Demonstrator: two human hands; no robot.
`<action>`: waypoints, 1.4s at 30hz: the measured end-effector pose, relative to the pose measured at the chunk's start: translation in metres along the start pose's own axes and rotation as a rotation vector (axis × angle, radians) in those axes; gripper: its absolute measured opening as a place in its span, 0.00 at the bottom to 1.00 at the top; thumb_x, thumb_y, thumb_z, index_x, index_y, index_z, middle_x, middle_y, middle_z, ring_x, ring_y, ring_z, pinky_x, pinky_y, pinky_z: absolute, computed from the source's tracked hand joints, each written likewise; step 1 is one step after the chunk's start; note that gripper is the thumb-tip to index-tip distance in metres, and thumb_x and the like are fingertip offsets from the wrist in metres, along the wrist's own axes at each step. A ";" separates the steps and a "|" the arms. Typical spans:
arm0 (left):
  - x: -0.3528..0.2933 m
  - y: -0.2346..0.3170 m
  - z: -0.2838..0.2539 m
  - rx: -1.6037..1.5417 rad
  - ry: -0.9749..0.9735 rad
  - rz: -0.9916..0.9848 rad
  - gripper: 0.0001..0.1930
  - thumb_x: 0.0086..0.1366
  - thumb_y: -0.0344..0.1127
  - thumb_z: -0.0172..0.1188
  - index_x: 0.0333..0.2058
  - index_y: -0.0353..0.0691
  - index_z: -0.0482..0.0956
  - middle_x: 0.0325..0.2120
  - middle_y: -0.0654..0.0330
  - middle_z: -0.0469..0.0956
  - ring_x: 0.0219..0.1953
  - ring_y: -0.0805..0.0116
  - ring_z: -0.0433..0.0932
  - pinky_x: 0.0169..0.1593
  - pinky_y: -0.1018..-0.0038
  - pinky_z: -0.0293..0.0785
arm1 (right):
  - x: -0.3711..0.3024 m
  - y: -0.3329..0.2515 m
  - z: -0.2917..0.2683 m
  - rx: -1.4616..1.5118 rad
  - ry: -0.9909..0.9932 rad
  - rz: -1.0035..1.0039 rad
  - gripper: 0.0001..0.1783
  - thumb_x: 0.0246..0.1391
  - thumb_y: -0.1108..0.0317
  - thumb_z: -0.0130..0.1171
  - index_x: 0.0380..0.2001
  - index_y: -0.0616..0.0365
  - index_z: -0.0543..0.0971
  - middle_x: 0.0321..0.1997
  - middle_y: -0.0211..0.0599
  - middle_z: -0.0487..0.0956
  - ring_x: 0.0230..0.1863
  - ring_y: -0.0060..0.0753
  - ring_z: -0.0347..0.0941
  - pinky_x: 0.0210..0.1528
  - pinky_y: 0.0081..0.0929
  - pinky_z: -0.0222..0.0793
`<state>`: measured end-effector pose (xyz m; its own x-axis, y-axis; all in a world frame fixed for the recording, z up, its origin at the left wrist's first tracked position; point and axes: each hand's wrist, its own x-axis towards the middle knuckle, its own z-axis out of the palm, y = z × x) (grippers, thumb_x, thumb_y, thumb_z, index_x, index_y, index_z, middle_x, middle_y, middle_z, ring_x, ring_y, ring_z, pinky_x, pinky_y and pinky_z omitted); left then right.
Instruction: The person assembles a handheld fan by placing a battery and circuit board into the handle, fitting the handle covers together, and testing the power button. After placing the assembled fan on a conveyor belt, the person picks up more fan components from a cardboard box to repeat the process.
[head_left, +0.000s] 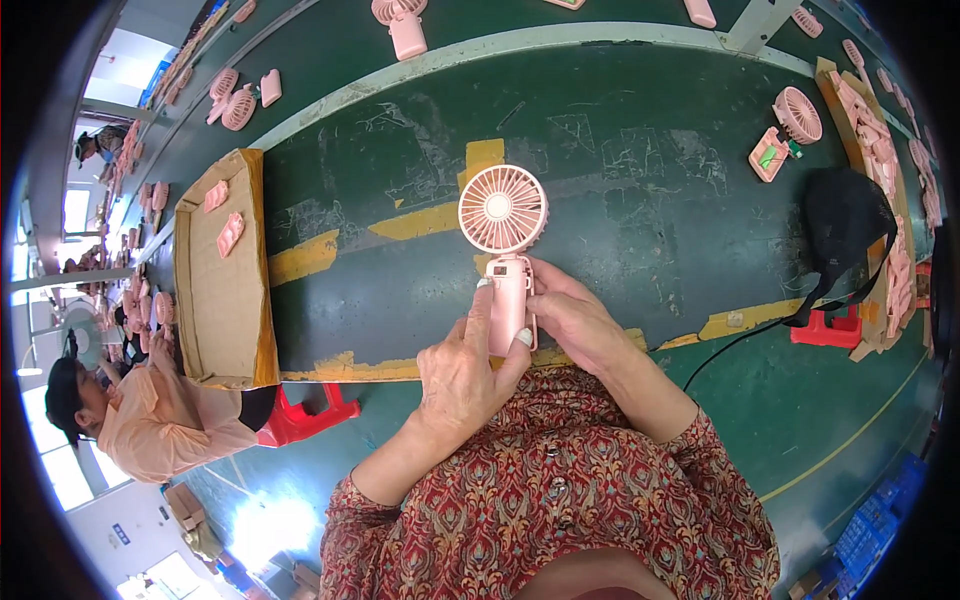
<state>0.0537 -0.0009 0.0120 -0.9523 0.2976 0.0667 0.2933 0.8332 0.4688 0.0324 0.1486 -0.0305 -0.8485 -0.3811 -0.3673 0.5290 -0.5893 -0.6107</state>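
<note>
A pink handheld fan (503, 210) stands out in front of me, its round grille at the far end and its handle (508, 310) toward my body. My left hand (455, 375) is closed on the handle's left side, index finger laid along it near a small dark window and thumb at its lower end. My right hand (580, 320) grips the handle from the right, its fingertips partly hidden behind it. Along that right side runs a thin pink edge or loop, too small to make out.
A cardboard tray (222, 300) with two pink pieces sits left on the green table. At right lie an opened fan (797, 115) with its green-marked pink part, a black bag (845, 230) and a cardboard box of pink parts (870, 140). Another person (165, 420) sits at left.
</note>
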 end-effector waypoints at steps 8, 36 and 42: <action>-0.001 -0.004 0.003 0.004 -0.001 0.016 0.33 0.52 0.43 0.62 0.51 0.26 0.66 0.19 0.49 0.77 0.14 0.55 0.76 0.17 0.63 0.71 | -0.001 -0.003 0.001 -0.080 -0.086 -0.022 0.33 0.46 0.79 0.42 0.61 0.62 0.58 0.54 0.34 0.66 0.52 0.24 0.63 0.53 0.22 0.60; -0.001 -0.029 0.015 -0.817 -0.285 -0.203 0.21 0.62 0.46 0.56 0.39 0.29 0.69 0.27 0.49 0.78 0.30 0.57 0.80 0.35 0.65 0.74 | -0.007 0.011 0.010 -0.034 -0.036 -0.228 0.25 0.58 0.66 0.53 0.56 0.64 0.62 0.56 0.46 0.68 0.56 0.38 0.67 0.58 0.36 0.64; -0.002 -0.021 0.008 -0.599 -0.234 -0.085 0.20 0.60 0.41 0.56 0.39 0.27 0.69 0.23 0.44 0.77 0.25 0.46 0.78 0.29 0.62 0.74 | -0.016 0.006 0.020 0.005 -0.003 -0.207 0.25 0.54 0.68 0.57 0.53 0.64 0.64 0.51 0.46 0.72 0.53 0.39 0.69 0.58 0.36 0.65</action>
<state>0.0504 -0.0156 -0.0048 -0.9068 0.3924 -0.1540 0.0561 0.4744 0.8785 0.0492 0.1371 -0.0141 -0.9390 -0.2536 -0.2323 0.3435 -0.6586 -0.6695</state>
